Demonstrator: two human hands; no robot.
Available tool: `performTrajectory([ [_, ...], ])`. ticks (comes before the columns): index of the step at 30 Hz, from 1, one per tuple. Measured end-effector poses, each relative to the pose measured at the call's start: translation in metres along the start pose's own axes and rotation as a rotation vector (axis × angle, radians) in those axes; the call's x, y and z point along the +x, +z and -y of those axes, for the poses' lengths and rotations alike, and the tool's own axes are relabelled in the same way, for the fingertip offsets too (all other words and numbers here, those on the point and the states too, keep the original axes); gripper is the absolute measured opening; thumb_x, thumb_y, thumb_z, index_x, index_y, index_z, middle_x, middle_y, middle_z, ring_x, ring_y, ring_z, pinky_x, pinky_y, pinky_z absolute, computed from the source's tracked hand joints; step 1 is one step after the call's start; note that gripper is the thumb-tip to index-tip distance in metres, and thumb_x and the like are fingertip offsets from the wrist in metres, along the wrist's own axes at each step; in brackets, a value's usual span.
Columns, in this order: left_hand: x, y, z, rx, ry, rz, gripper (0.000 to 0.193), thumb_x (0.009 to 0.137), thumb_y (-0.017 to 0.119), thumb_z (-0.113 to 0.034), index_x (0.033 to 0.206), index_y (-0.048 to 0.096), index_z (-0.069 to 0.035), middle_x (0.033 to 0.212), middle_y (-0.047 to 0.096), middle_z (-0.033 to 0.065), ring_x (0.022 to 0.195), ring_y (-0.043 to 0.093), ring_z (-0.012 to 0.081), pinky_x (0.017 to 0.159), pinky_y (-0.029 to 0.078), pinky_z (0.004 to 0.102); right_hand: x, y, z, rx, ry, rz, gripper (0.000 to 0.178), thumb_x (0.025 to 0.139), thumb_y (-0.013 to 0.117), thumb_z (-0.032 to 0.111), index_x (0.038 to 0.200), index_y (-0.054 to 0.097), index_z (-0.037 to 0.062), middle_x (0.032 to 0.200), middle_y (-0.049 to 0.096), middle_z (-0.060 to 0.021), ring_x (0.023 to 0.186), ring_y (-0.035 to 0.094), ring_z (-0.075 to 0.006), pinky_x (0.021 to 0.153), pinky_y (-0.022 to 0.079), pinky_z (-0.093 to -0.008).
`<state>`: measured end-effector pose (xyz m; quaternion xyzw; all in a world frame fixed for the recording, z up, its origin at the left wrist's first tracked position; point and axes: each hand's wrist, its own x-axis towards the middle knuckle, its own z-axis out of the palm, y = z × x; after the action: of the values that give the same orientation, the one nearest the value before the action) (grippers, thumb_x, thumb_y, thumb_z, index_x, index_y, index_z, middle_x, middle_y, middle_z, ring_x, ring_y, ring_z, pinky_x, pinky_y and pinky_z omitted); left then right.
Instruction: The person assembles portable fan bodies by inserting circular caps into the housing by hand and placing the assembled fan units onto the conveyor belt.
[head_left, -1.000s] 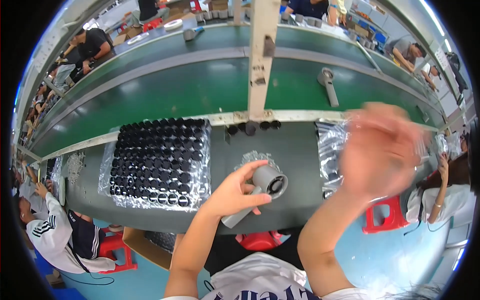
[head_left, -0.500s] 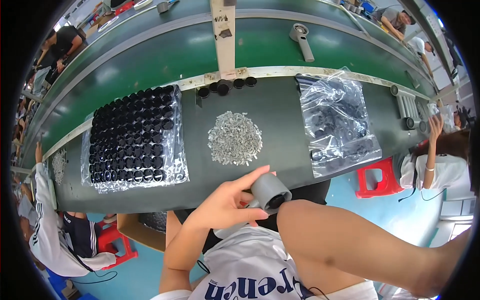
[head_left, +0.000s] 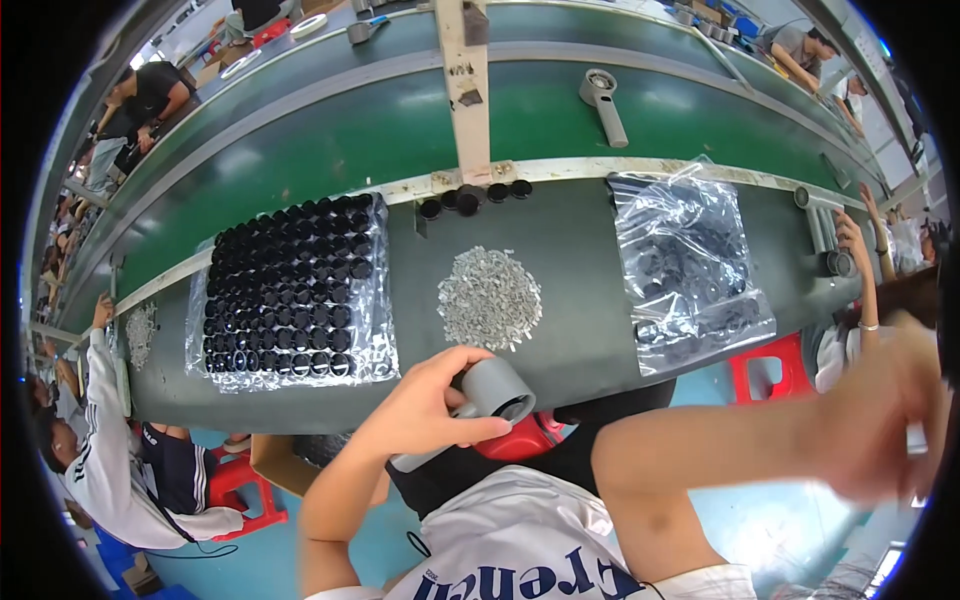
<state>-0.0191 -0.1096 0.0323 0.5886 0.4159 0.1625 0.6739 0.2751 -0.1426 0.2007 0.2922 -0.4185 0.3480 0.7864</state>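
My left hand is closed around a grey handheld fan body. Its round head faces up and right, with a dark opening, and part of its handle sticks out below my palm. I hold it over my lap, just off the near edge of the bench. Far to the right, at the edge of the view, my right hand is smeared by motion. A small pale piece shows beside its fingers; whether I hold it is unclear. Nearest ahead of my left hand lies a pile of small silvery pieces.
Rows of round black parts lie on clear plastic at left. A clear bag of dark parts lies right. Black caps line the ledge. Another grey fan rests on the green belt. Co-workers sit both sides; a red stool stands right.
My right hand has swung up into view at the right edge. My left hand and the fan body have shifted left. At right, a co-worker's hand has reached the grey fan bodies.
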Motion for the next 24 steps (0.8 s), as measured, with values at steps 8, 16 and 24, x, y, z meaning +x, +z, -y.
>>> performTrajectory([
  [8, 0.042, -0.113, -0.058, 0.245, 0.045, -0.246, 0.031, 0.087, 0.077, -0.032, 0.101, 0.071, -0.005, 0.083, 0.066, 0.0003, 0.072, 0.059, 0.0091, 0.059, 0.047, 0.0292, -0.072, -0.185, -0.064, -0.799, 0.467, -0.582, 0.038, 0.104, 0.055, 0.025, 0.071, 0.053, 0.0073, 0.07, 0.058, -0.0089, 0.064, 0.053, -0.0211, 0.063, 0.047, -0.0393],
  [16, 0.117, -0.312, -0.032, -0.895, 0.412, -0.89, 0.047, 0.09, 0.077, -0.035, 0.117, 0.061, 0.0, 0.116, 0.064, 0.0099, 0.101, 0.063, 0.0242, 0.096, 0.053, 0.039, -0.14, -0.235, -0.081, -1.18, 0.802, -0.572, 0.036, 0.103, 0.061, 0.025, 0.075, 0.064, 0.0017, 0.074, 0.065, -0.0071, 0.061, 0.056, -0.0137, 0.058, 0.046, -0.0297],
  [24, 0.183, -0.292, -0.033, -0.066, -0.011, -1.039, 0.056, 0.084, 0.078, -0.057, 0.104, 0.068, -0.005, 0.09, 0.062, 0.0036, 0.081, 0.06, 0.0165, 0.068, 0.049, 0.0286, -0.142, -0.227, -0.078, -1.433, 1.233, 0.372, 0.017, 0.076, 0.077, 0.008, 0.093, 0.078, 0.006, 0.095, 0.071, -0.007, 0.085, 0.065, -0.0216, 0.076, 0.053, -0.0342],
])
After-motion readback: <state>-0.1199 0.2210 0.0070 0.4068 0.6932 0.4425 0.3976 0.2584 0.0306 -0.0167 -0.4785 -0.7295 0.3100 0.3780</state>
